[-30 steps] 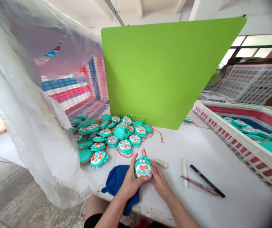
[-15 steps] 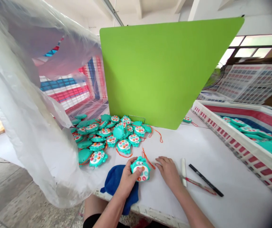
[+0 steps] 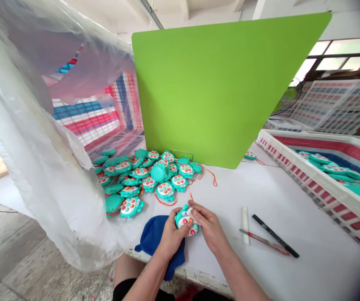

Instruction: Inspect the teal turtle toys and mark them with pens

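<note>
A teal animal-shaped toy [image 3: 183, 222] with eyes and colored round buttons on a white face is held near the table's front edge. My left hand [image 3: 173, 234] grips it from the left, thumb across the buttons. On its upper right side, my right hand [image 3: 207, 223] closes its fingers on the edge and covers part of an eye. A bit of the toy's orange cord [image 3: 191, 196] sticks up behind the right fingers. Under my left wrist lies a dark blue cloth [image 3: 151, 236]. Beyond my hands is a pile of similar toys [image 3: 165, 191].
Right of my hands lie a white stick [image 3: 245, 221], a red tweezer-like tool [image 3: 264, 241] and a black pen [image 3: 276, 235]. A white crate [image 3: 321, 196] of toys stands far right. A green board [image 3: 224, 96] rises behind the pile; plastic sheeting [image 3: 70, 217] hangs left.
My right hand has moved left from the tabletop onto the toy. The toy has tilted slightly in my left hand, and its cord is now mostly hidden.
</note>
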Demonstrator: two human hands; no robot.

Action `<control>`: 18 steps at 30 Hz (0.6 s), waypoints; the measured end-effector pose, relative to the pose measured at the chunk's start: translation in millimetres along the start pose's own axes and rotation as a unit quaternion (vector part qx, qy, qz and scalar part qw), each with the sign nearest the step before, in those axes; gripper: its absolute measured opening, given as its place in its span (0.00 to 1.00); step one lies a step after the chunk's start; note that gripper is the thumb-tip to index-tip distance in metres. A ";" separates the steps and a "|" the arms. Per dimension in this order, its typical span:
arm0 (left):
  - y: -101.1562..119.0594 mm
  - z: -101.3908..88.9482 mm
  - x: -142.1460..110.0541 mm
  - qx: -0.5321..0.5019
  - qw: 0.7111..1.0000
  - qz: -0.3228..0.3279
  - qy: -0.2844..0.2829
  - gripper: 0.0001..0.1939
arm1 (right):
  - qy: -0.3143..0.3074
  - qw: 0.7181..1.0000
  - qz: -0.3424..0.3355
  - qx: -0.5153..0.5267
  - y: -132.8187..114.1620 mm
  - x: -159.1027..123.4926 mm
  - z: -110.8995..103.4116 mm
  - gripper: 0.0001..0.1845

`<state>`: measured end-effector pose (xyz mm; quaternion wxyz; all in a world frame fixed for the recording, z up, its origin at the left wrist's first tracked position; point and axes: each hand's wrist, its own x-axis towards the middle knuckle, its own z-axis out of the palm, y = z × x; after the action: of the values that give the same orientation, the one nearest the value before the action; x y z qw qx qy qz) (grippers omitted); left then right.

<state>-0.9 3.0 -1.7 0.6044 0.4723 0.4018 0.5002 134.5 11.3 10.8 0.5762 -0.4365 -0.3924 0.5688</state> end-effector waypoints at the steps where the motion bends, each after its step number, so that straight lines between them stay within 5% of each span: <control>1: -0.8 -0.1 -0.5 0.002 1.000 0.003 0.000 0.24 | 0.011 1.000 0.006 0.008 2.0 -1.2 4.6 0.18; 8: -6.2 -2.4 -2.7 0.125 0.992 0.026 0.019 0.23 | 0.089 0.996 0.005 -0.002 13.3 -2.5 20.9 0.16; 18: -2.9 -0.1 -3.0 0.133 0.991 0.024 0.011 0.22 | 0.089 0.996 -0.012 -0.011 13.4 -5.0 17.7 0.16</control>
<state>-0.8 -0.1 -4.5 0.5195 0.5525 0.4600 0.4618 113.3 7.0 3.8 0.6104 -0.4868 -0.3512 0.5168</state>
